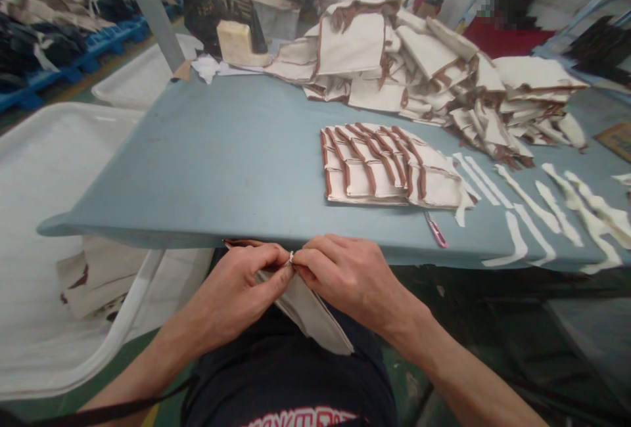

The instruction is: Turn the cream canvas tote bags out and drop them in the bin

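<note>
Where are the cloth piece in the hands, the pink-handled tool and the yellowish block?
Cloth piece (309, 312): head view, pale face of its lower part.
Pink-handled tool (436, 230): head view, its handle.
Yellowish block (234, 43): head view, its front face.

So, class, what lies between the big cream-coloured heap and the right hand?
In the head view, overlapping brown-edged pieces lie between the right hand and the heap.

Matt cloth in the held piece (311, 312), smooth matt tabletop (221, 151), smooth, faintly glossy plastic tub (54, 148)
</note>
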`<state>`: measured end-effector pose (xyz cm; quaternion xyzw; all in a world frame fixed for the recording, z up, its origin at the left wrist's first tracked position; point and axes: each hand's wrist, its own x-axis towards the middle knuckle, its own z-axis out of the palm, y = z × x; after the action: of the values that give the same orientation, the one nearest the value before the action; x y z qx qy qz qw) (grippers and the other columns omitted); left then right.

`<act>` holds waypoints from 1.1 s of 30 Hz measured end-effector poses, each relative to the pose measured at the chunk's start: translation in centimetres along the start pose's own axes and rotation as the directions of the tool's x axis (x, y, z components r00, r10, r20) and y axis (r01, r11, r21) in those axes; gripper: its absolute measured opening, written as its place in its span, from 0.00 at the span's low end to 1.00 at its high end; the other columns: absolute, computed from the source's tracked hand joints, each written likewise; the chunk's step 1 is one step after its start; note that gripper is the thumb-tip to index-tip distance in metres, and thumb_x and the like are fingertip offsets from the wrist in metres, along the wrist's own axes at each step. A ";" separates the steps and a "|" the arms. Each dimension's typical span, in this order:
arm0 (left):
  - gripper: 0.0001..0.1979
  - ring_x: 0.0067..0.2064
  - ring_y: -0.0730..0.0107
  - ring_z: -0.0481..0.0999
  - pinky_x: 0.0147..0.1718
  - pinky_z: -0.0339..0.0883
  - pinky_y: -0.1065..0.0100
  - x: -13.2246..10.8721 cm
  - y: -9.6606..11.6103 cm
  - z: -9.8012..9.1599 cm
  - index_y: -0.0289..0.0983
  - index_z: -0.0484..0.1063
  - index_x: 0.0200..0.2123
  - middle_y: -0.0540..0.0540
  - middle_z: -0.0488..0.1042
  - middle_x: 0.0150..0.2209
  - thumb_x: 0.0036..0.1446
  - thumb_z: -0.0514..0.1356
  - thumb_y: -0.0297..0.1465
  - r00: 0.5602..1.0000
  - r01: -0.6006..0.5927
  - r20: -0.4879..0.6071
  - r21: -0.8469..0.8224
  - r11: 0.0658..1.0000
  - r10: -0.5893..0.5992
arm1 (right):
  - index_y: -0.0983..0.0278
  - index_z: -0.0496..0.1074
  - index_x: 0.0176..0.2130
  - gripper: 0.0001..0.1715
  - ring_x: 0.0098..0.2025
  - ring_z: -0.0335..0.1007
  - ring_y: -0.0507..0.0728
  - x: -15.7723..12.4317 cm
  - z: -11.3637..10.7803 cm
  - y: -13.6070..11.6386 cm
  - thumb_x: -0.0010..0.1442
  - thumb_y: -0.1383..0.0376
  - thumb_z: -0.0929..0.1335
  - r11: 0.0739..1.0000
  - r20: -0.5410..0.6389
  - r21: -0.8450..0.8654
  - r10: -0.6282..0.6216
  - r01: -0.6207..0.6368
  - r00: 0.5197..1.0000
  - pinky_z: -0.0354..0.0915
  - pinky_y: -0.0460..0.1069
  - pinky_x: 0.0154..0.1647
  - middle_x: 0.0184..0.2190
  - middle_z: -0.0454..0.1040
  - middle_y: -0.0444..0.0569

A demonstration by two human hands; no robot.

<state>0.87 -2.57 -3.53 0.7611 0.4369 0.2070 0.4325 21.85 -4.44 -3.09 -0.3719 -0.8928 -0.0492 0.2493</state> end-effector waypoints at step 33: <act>0.15 0.30 0.66 0.78 0.32 0.66 0.69 0.1 -0.2 0.9 0.37 0.78 0.28 0.48 0.82 0.28 0.61 0.54 0.31 0.996 -0.061 -0.061 0.026 0.998 0.062 | 0.62 0.70 0.34 0.05 0.25 0.60 0.50 -0.7 2.0 0.0 0.64 0.67 0.66 0.491 0.408 0.643 0.430 -0.588 0.805 0.55 0.45 0.28 0.24 0.69 0.38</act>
<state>1.43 -2.85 -4.20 0.7726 0.4287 0.2382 0.4033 21.52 -4.34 -5.15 -0.4869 -0.6997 0.4322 0.2942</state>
